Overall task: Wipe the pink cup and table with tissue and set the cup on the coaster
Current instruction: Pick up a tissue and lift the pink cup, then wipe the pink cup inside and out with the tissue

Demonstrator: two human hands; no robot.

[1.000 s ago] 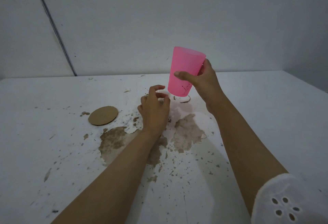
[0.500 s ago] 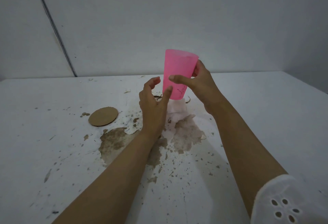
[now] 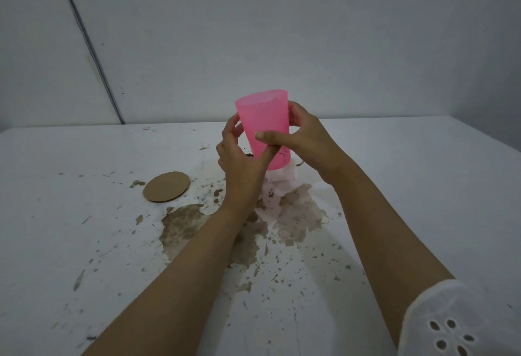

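The pink cup [image 3: 266, 121] is held upright in the air above the table, tilted slightly left. My right hand [image 3: 307, 141] grips its right side, thumb across the front. My left hand [image 3: 239, 161] is around its lower left side, fingers touching the cup. White tissue [image 3: 277, 186] lies crumpled on the table below the cup, partly hidden by my left hand. The round cardboard coaster [image 3: 167, 186] lies flat to the left, with nothing on it. The white table [image 3: 70, 228] has a brown spill [image 3: 296, 214] and many splatters.
Brown stains spread under and between my forearms, with specks toward the near edge. A grey wall rises behind the table. The table's right edge runs diagonally at the far right. A white sleeve [image 3: 451, 321] shows at the bottom right.
My right hand has brought the cup down and to the left, nearer to me. My left hand has risen from the table and closed around the cup's lower left side.
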